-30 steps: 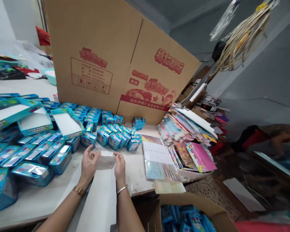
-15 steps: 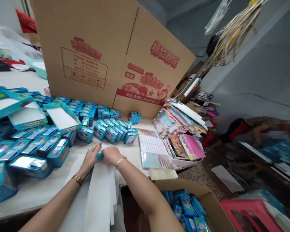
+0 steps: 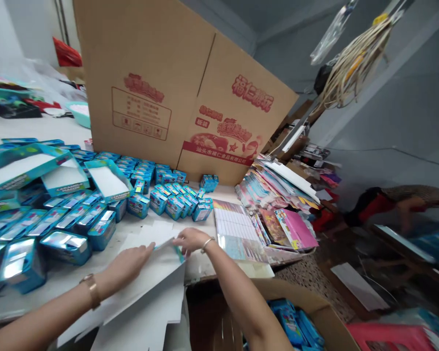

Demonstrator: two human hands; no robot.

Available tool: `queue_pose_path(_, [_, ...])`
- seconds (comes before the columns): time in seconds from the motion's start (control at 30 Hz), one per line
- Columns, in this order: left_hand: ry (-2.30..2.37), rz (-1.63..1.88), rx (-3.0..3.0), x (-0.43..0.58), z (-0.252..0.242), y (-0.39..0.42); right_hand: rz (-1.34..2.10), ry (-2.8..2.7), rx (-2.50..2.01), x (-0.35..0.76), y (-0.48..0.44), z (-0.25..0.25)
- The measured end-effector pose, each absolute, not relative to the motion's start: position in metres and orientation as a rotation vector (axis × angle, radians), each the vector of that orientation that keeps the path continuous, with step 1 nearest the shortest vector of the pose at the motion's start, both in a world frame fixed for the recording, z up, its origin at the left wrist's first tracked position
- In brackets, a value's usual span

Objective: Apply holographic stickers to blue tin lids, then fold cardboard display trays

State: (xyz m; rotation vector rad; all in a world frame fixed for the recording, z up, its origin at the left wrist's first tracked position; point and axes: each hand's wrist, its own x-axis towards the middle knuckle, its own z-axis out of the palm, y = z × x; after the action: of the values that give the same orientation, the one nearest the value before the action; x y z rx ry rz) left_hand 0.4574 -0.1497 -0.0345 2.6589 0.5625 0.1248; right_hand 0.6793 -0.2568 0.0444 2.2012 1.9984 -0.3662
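Note:
A white card sheet (image 3: 146,280) with a blue printed edge slants over the front of the table. My right hand (image 3: 193,240) pinches its far right corner, where some blue print shows. Along the far left edge, the fingers of my left hand (image 3: 131,265) are closed on the same sheet; the thumb is partly hidden. Under it lie more white card sheets (image 3: 142,319), some sticking out past the table's front edge. Just beyond my hands stand several small blue boxes (image 3: 175,207) in a group.
Blue packs (image 3: 66,246) and shallow blue trays (image 3: 109,180) fill the left side. A big cardboard carton (image 3: 139,63) stands behind. Printed sheets (image 3: 237,231) are at right. Below, an open carton (image 3: 314,304) holds blue packs. A person (image 3: 398,204) bends over at far right.
My hands have moved apart, the right one rightward and the left one nearer to me. The white card, seen narrow before, now spreads wide and tilted between them. The view has shifted slightly.

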Motion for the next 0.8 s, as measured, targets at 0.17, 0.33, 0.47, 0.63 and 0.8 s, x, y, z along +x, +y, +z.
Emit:
queue_pose_path(0.17, [0.596,0.099,2.813,0.469,-0.033,-0.168,-0.295,2.193,2.051,0.677,-0.241,0.045])
queue_pose_path(0.33, [0.532,0.011,2.853,0.439,-0.028,-0.143,-0.243,2.262,1.827,0.654,-0.228,0.022])
queue_pose_path(0.47, [0.485,-0.074,2.902,0.426,-0.028,-0.134,-0.215,2.290,1.745,0.657,-0.236,0.014])
queue_pose_path(0.63, [0.388,-0.058,2.916,0.444,-0.026,-0.145,-0.248,2.259,1.758,0.652,-0.239,0.019])
queue_pose_path(0.8, [0.230,0.036,2.813,0.464,0.002,-0.140,-0.659,2.332,1.945,0.640,-0.241,0.024])
